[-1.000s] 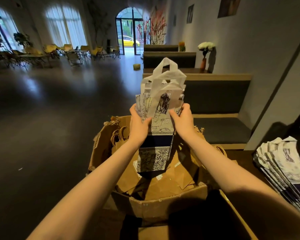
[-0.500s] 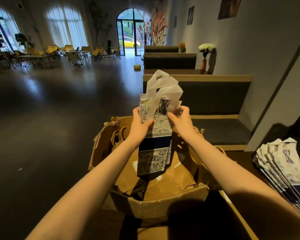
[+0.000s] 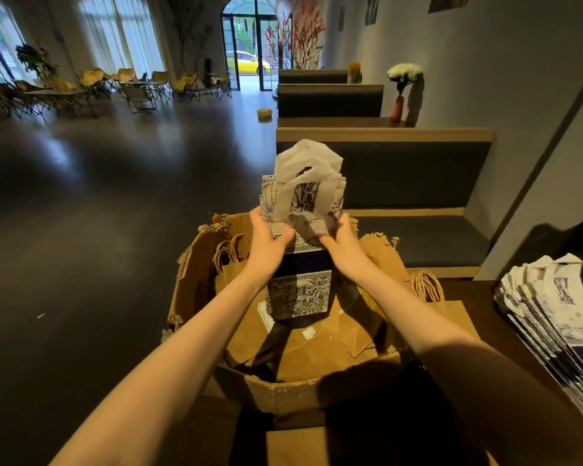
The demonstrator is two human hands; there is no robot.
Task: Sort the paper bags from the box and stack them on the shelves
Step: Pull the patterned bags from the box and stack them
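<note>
Head view, one moment of sorting, entered as follows. Item one: a bundle of printed paper bags (image 3: 300,250), white and dark blue with white handles at the top, held upright above a torn cardboard box (image 3: 283,390) near the middle of the scene. Item two: the left hand (image 3: 266,242), fingers and thumb curled round the left edge of the bundle about halfway up. Item three: the right hand (image 3: 339,243), gripping the right edge at the same height, thumb on the near face; the hands are blurred, so finer finger placement cannot be told. Item four: plain brown bags (image 3: 317,351) lying flat and jumbled in the box, some with twisted handles showing at the left and right sides. Item five: a fanned pile of matching printed bags (image 3: 559,317) on a dark surface at the near right, well apart from the box. Far ground: upholstered benches (image 3: 401,176), a vase of white flowers (image 3: 403,92), a dark floor, folding chairs by the windows. Step in hand, by judgement: the printed bags are being gathered and squared into one bundle, lifted out of the brown ones. Next move likely calls for carrying the bundle right to the matching pile, keeping both edges pressed so no bag slips out.
</note>
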